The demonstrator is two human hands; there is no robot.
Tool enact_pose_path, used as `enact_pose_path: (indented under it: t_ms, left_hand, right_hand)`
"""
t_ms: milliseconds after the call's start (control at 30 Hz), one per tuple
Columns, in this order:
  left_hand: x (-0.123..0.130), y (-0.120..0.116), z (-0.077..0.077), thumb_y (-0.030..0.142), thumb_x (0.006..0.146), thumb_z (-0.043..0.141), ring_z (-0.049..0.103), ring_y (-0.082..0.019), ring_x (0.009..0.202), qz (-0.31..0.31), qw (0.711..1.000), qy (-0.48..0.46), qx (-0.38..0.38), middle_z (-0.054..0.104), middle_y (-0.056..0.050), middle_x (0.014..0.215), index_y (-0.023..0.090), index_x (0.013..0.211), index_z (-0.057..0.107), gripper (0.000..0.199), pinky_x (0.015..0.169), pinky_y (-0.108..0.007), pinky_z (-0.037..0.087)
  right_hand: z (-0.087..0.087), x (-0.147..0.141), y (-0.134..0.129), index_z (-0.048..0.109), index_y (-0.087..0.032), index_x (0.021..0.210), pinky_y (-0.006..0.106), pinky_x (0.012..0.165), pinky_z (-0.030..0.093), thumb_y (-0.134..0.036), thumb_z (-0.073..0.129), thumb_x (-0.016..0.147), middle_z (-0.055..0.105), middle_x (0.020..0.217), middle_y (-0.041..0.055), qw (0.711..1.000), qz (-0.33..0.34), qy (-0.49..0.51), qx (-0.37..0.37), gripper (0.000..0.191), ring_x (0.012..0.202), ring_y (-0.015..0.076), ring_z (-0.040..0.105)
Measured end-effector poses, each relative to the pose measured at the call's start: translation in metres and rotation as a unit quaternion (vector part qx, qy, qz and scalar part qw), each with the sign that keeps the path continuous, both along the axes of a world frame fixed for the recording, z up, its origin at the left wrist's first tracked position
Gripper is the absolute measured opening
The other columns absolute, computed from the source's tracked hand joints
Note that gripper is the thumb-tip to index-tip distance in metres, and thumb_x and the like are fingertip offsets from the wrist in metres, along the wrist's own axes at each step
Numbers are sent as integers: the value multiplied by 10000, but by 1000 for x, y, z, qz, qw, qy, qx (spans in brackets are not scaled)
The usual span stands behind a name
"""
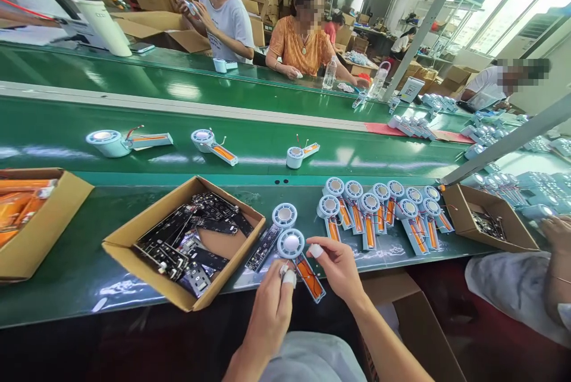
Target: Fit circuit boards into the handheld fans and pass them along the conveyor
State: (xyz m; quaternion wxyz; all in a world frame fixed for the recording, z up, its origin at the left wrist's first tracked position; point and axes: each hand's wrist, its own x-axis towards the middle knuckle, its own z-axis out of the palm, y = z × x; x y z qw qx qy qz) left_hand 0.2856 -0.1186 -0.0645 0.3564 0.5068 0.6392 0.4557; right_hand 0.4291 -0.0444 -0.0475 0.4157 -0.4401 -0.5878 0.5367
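Observation:
Between my hands lies a light blue fan unit (292, 243) with a round head and an open handle holding an orange battery (308, 275) and thin wires. My left hand (274, 298) is at the lower left of its head, fingers pinched together, white covers on the fingertips; what they hold is too small to name. My right hand (338, 266) is beside the head on the right, thumb and index finger close together, with a white cover on the thumb; anything between them cannot be made out. Another round fan head (284, 215) sits just behind. A black circuit board (263, 247) lies to the left.
A carton of circuit boards (185, 245) stands left, and a carton of orange batteries (27, 221) farther left. Several fan units (370, 203) cluster at right beside a small carton (491, 215). Three units lie on the green belt (259, 132). A co-worker's hand (557, 233) is far right.

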Motion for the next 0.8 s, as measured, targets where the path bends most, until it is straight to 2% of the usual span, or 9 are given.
enact_pose_path:
  t_ms: [67, 167, 333, 433, 567, 633, 700, 733, 800]
  left_hand:
    - [-2, 10, 0, 329, 926, 391, 646, -260, 923, -8, 999, -30, -6, 705, -108, 988, 209, 926, 651, 286, 871, -377, 519]
    - [-5, 18, -2, 331, 923, 407, 645, -259, 908, -19, 998, -52, -13, 711, -95, 963, 215, 909, 644, 264, 865, -377, 507]
    - [-6, 17, -6, 360, 911, 428, 649, -250, 857, 6, 995, -90, -48, 707, -67, 920, 224, 910, 630, 243, 827, -359, 508]
    - [-6, 13, -5, 372, 883, 447, 649, -251, 829, 12, 992, -107, -63, 696, -49, 855, 231, 887, 625, 227, 795, -349, 513]
    - [-9, 9, -1, 380, 870, 450, 631, -236, 763, 33, 992, -106, -65, 662, -27, 781, 235, 863, 619, 223, 761, -338, 512]
    - [-11, 8, 0, 377, 867, 450, 611, -225, 724, 37, 992, -105, -63, 637, -16, 747, 236, 857, 617, 219, 742, -332, 509]
    - [-13, 7, 0, 378, 860, 453, 596, -218, 699, 41, 991, -111, -65, 621, -8, 726, 237, 853, 614, 214, 730, -330, 508]
    - [-13, 7, -1, 383, 855, 457, 594, -218, 693, 47, 990, -117, -68, 618, -6, 717, 238, 850, 612, 212, 730, -333, 510]
    - [-14, 7, -2, 402, 845, 472, 598, -221, 685, 64, 986, -137, -69, 624, -10, 718, 238, 835, 606, 212, 730, -342, 516]
  right_hand:
    - [9, 4, 2, 792, -203, 940, 283, 703, 549, -429, 659, 884, 740, 840, 49, 999, 29, 9, -10, 268, 764, 181, 672]
    - [15, 11, 6, 798, -207, 909, 270, 671, 532, -436, 681, 862, 729, 903, 54, 998, 52, 23, -16, 262, 762, 169, 648]
    - [4, 15, 12, 791, -192, 883, 238, 530, 462, -440, 743, 791, 680, 730, 19, 996, 5, 40, -79, 268, 540, 102, 514]
    - [-2, 15, 15, 772, -185, 863, 245, 540, 472, -445, 775, 753, 673, 731, 14, 991, -19, 75, -107, 282, 535, 100, 522]
    - [1, 17, 15, 735, -180, 876, 261, 577, 511, -447, 765, 756, 677, 752, 22, 988, -19, 93, -123, 294, 574, 118, 566]
    - [3, 16, 13, 716, -179, 921, 285, 636, 548, -443, 699, 819, 704, 806, 50, 994, -22, 52, -91, 284, 659, 153, 624]
    - [1, 12, 7, 693, -186, 1049, 319, 724, 572, -404, 634, 873, 731, 938, 89, 998, -35, -51, -14, 287, 789, 192, 667]
    - [-2, 9, 3, 669, -192, 1143, 339, 763, 578, -371, 627, 876, 729, 1019, 104, 992, -39, -120, 34, 325, 845, 209, 675]
    - [-11, 3, -4, 582, -210, 1326, 374, 810, 581, -279, 636, 840, 707, 1138, 122, 960, -27, -249, 122, 494, 919, 241, 681]
